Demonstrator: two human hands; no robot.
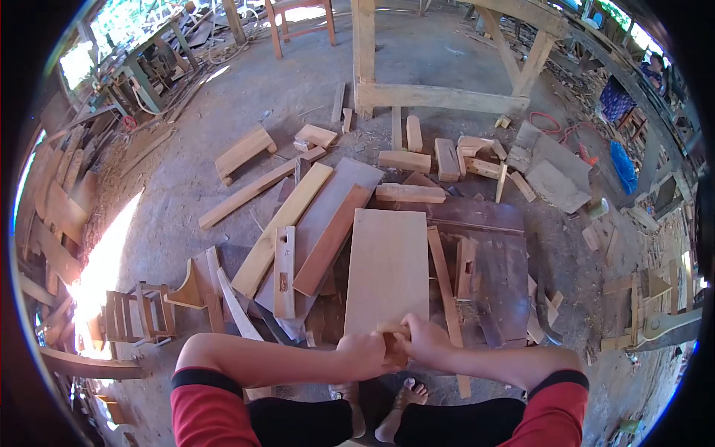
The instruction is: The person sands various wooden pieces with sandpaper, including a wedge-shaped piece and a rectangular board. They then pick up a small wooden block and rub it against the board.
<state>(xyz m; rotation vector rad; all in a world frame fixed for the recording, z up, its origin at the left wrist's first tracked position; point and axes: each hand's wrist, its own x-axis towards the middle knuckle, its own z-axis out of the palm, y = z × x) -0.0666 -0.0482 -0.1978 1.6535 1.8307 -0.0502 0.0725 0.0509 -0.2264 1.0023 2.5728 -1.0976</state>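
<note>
In the head view, my left hand (362,354) and my right hand (427,342) come together over the near end of a pale, flat board (388,268). Both are closed on a small wooden piece (395,344), mostly hidden by my fingers; its exact kind does not show. Left of the board lie a reddish plank (333,240) and a mortised wood piece (284,272). A thin strip of wood (446,305) runs along the board's right side, beside another mortised block (465,270).
My bare feet (402,402) are just below the board. Dark brown panels (499,276) lie to the right, with several wood blocks (406,161) behind. A wooden workbench frame (447,98) stands farther off. Scrap wood (67,216) piles up at left. A person (654,74) is at far right.
</note>
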